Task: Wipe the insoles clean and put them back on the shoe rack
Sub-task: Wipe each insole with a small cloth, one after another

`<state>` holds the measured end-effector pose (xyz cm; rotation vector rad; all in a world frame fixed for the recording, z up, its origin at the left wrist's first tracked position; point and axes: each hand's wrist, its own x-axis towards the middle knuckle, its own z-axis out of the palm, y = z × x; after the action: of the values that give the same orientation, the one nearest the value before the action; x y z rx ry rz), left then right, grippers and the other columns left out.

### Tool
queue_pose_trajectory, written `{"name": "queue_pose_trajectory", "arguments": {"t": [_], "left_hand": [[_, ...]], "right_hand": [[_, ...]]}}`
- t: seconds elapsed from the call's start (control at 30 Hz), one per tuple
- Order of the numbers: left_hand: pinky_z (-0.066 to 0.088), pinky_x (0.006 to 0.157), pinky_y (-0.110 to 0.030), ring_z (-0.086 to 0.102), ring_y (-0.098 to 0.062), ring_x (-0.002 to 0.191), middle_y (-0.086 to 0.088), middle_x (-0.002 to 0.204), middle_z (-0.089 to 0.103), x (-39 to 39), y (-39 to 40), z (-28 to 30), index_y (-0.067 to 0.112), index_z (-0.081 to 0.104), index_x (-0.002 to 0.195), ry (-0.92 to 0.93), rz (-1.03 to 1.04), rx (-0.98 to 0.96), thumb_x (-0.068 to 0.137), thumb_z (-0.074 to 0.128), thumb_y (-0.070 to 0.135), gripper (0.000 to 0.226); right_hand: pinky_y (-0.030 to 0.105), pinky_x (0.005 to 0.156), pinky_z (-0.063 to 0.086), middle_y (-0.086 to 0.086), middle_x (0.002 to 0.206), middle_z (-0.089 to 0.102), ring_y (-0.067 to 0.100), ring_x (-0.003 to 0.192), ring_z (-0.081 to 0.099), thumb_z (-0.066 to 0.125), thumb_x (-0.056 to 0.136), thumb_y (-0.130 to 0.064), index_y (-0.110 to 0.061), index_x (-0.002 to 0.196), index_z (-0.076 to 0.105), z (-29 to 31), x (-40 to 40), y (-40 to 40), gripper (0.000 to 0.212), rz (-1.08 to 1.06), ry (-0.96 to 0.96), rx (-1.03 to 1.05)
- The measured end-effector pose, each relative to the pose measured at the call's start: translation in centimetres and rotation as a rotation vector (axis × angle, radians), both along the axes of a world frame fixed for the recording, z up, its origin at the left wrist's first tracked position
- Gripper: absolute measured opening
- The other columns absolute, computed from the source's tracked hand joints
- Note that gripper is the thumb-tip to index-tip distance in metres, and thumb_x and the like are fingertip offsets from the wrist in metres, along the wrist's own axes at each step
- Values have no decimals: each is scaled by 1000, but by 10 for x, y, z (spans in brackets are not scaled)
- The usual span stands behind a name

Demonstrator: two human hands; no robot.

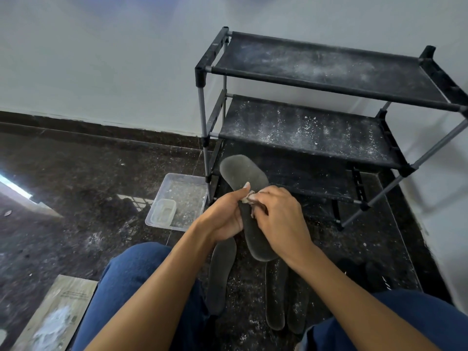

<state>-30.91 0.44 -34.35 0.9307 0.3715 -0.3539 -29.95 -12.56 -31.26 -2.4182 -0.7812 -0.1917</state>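
Hands (224, 215) (279, 216) grip insole (247, 173), right pinching cloth (249, 197).

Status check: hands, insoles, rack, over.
Left hand grips held insole; right hand pinches a small wipe against it. Other insoles on floor. Shoe rack dusty, no insoles seen on it.

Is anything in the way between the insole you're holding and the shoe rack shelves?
Nothing visible blocks it. The left hand grips the insole while the right hand presses a small cloth on it, right before the shoe rack. Its shelves hold only white dust and crumbs.
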Motion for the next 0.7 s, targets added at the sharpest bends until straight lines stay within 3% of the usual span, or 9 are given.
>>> {"name": "queue_pose_trajectory", "arguments": {"t": [0.07,0.17,0.23,0.4,0.57,0.63,0.7], "left_hand": [[52,64,-24,62,-14,65,-7,75,63,0,-3,1,5,61,86,0,19,8,102,34,33,41],[55,71,-26,68,-18,79,-15,104,68,2,-2,0,-4,58,115,20,79,-7,102,34,32,45],[56,79,-28,69,-20,89,-18,116,66,2,1,1,-7,55,123,19,79,-16,102,33,33,50],[53,63,-23,62,-13,65,-7,75,64,1,-2,5,4,57,93,-38,12,-52,103,34,30,36],[48,50,-21,56,-11,54,-4,71,60,-1,-5,5,11,51,106,-57,48,-59,103,32,33,30],[44,42,-18,57,-11,55,-8,82,65,0,-4,4,12,51,113,-55,105,-60,103,31,32,30],[55,53,-26,65,-25,84,-17,112,64,2,-2,4,11,48,124,-62,155,-60,104,30,32,34]], "right_hand": [[25,85,43,0,98,65,16,95,56,62,84,-9,-12,103,71,2,-2,0,22,23,22,-17],[28,85,46,1,96,64,16,93,56,60,84,-11,-13,99,72,0,-14,0,19,105,84,-75],[31,85,47,2,94,64,16,90,57,61,84,-11,-12,97,72,-2,-19,0,18,129,104,-67],[35,76,53,1,87,65,14,81,60,64,82,-9,-9,93,73,-2,-1,-1,14,-13,47,101],[29,70,49,-1,84,63,13,76,58,65,82,-11,-10,89,72,-4,-4,1,11,18,84,53],[25,67,45,-3,81,59,13,73,55,65,82,-14,-12,85,72,-5,-13,1,7,69,133,-22],[22,66,45,-5,79,61,13,74,59,67,82,-20,-14,83,72,-4,-17,-1,8,107,251,-131]]}}
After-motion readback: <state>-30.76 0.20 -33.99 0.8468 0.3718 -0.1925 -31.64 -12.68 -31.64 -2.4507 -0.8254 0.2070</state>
